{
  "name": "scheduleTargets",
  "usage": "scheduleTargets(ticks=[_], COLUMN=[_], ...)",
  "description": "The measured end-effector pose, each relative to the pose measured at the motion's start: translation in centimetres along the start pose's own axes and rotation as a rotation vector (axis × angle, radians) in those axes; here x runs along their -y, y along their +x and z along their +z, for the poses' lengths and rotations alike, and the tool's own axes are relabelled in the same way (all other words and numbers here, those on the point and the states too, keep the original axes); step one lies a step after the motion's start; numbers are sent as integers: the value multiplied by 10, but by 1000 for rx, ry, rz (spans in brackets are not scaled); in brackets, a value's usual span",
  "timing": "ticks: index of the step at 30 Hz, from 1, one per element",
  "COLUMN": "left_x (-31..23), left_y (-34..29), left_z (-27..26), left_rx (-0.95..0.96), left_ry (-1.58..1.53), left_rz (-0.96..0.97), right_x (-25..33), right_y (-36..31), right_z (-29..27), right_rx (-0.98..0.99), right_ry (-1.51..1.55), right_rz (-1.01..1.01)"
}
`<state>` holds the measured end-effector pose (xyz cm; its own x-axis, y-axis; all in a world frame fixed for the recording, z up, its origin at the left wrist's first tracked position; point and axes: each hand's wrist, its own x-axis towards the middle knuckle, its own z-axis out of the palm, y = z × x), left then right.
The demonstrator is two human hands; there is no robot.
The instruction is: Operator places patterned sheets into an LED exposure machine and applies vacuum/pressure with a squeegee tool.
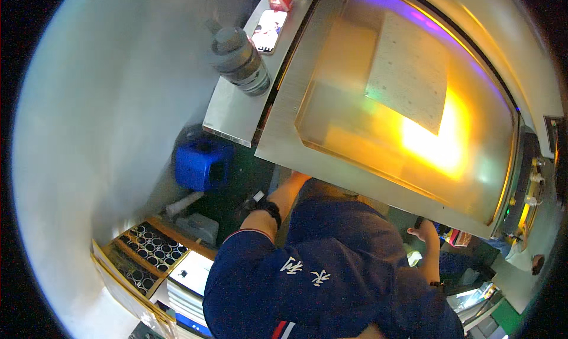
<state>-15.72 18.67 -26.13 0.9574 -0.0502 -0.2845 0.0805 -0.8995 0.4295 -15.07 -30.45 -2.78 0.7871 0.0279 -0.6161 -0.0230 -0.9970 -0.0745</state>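
Note:
My left hand (300, 177) reaches in under the front edge of a wide metal worktop, and its fingers are hidden there. A black band sits on that wrist. On the other side of my body, my right hand (425, 231) is below the worktop's front edge, closed around a small black object (419, 222) whose kind I cannot make out. The worktop (355, 135) is lit by a strong yellow glare. Over it lies a grey, speckled, four-sided sheet or panel (408, 73), which neither hand touches.
Left of the worktop, a metal side shelf (236, 111) carries a clear bottle (242, 64) and a phone (269, 31) with its screen lit. A blue jerrycan (203, 164) stands below. A box of round dark-rimmed pieces (155, 244) is at lower left. Valve fittings (535, 176) line the right side.

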Motion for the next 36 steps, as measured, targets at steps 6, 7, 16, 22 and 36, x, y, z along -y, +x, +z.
scheduleTargets(ticks=[6,7,16,22,36], left_x=[-9,-11,-23,-37,-86], left_y=[3,6,6,9,27], left_z=[32,35,52,60,89], left_rx=[-2,-3,-3,-20,-148], left_ry=[-11,-9,-27,-38,-21], left_rz=[-77,-71,-122,-162,-234], right_x=[-4,-13,-38,-42,-45], right_y=[16,16,23,21,15], right_z=[9,19,46,46,43], right_rx=[175,196,103,176,143], right_ry=[-18,56,-48,-21,135], right_rz=[167,202,137,216,132])
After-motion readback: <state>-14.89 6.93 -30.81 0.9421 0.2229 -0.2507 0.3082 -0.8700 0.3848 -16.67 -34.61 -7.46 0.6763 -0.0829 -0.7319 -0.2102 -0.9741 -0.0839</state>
